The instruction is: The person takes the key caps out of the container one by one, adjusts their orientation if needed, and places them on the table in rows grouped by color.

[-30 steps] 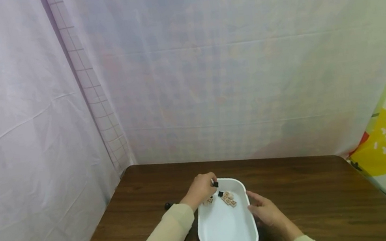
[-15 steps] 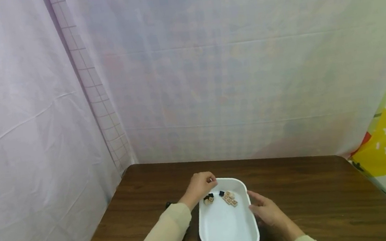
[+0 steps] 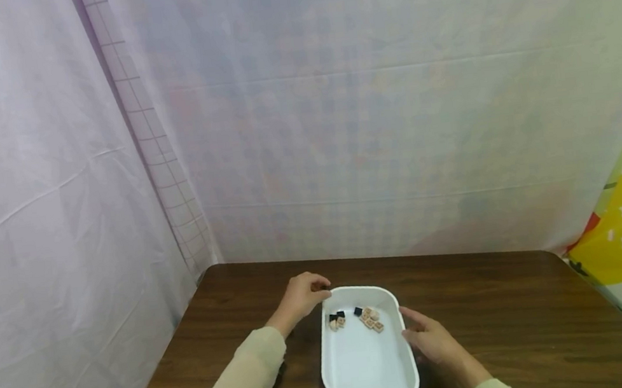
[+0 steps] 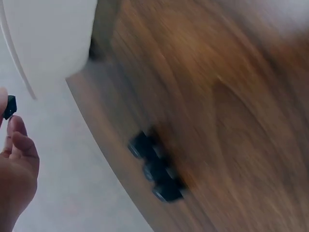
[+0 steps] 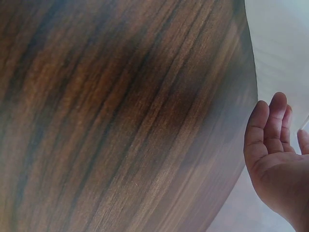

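A white oblong tray stands on the table. In its far left lie black pieces beside pale brown pieces; to their right, a black piece sits by a cluster of pale brown patterned pieces. My left hand is at the tray's far left corner. Its fingertips pinch a small black block, seen best in the left wrist view. My right hand rests along the tray's right side with its fingers mostly straight.
A row of black blocks lies on the wooden table, left of the tray. Pale curtains hang behind the table and at its left. A yellow patterned shape shows at the far right.
My left hand has moved left, from over the tray to its far left corner, uncovering the pieces beneath. My right hand has stayed at the tray's right side.
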The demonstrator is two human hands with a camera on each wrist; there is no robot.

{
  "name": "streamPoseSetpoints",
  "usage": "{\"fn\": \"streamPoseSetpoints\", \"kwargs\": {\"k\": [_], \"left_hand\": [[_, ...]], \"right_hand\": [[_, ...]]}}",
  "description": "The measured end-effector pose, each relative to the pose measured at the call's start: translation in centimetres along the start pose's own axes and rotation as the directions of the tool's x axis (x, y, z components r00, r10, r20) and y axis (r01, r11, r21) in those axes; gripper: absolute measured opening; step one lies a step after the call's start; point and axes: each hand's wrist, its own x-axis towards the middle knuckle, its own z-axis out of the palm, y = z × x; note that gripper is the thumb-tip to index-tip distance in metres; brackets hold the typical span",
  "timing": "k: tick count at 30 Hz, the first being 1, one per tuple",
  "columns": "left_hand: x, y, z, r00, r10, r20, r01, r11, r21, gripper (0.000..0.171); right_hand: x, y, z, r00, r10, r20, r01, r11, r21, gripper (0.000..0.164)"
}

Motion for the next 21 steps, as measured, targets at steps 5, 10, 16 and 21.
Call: {"fn": "streamPoseSetpoints", "kwargs": {"k": [5,10,16,21], "left_hand": [[-0.9,-1.4,-1.6,1.0,-0.005,-0.02,0.005,1.0,0.005,0.028],[-2.2,-2.9,-3.4,0.998,-0.049,-0.045,0.049,0.999,-0.007,0.024],[-4.0,-5.1,-5.6,0.987,-0.155,-0.052,0.154,0.988,-0.027,0.025],[-5.7,-7.1,-7.1,0.985,-0.172,-0.031,0.171,0.985,-0.022,0.022]], "right_hand": [[0.0,0.1,0.1,1.0,-0.006,0.005,0.005,0.999,0.034,0.055],[0.0,0.0,0.0,1.0,0.006,0.003,-0.006,1.0,0.017,0.055],[0.0,0.0,0.0,1.0,0.005,0.0,-0.005,1.0,0.006,0.055],[0.1,0.1,-0.1,1.0,0.013,0.002,-0.013,1.0,-0.017,0.056]]}}
